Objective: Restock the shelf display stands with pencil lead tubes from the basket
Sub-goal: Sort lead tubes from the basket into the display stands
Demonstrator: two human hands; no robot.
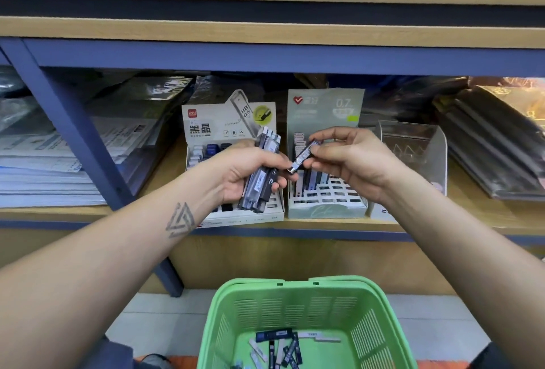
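Head view: left hand point(250, 174) grips a bundle of slim grey-black plastic lead tubes point(261, 179); right hand point(339, 156) pinches one tube point(303, 153) just above the pale-green cardboard stand point(326, 210) — lower it upright into a free slot.

Basket point(306, 306): bright green, walls ribbed with slits.
Loose tubes in basket point(283, 348): black, dark blue and pale grey, white labels.
Bundle of tubes point(261, 174): black and smoky grey, white label strips.
Single tube point(303, 154): dark, silvery near end.
Left display stand point(206, 126): white, red logo, black lettering, yellow-green disc.
Right display stand point(324, 109): pale sage green, red heart mark.
Shelf point(265, 30): light wood boards, blue-grey frame.
Left forearm tattoo point(180, 221): grey interlaced triangles.
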